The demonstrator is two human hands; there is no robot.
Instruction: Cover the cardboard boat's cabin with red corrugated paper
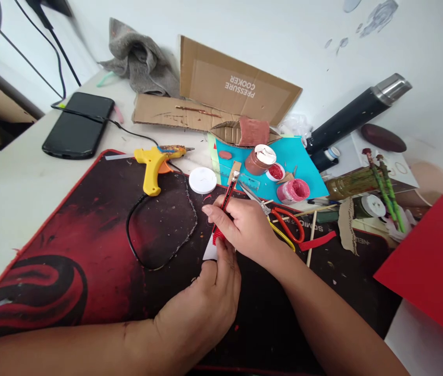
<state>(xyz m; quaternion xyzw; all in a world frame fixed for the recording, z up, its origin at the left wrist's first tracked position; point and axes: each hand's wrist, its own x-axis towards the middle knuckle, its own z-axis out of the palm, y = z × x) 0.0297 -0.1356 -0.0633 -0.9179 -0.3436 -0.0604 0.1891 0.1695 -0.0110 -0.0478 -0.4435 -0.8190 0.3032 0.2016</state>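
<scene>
My right hand [248,222] is closed round a red and black pencil [229,193], its white eraser end pointing up and away. Just below it, my left hand [209,292] pinches a small red ridged piece [217,236]. A white paper piece [210,251] shows beside the left fingertips; whether they hold it too I cannot tell. The pencil's lower end is hidden by my fingers, close to the red piece. To the right of my right hand lie scissors with orange handles [289,225] and a red paper strip [318,240].
A yellow glue gun [151,169] with a looping cord lies left on the dark mat [107,250]. Beyond are a white lid [202,180], paint jars [294,191] on blue paper [303,156], and a cardboard boat [227,134]. A phone [78,125] lies left, red paper [432,271] right.
</scene>
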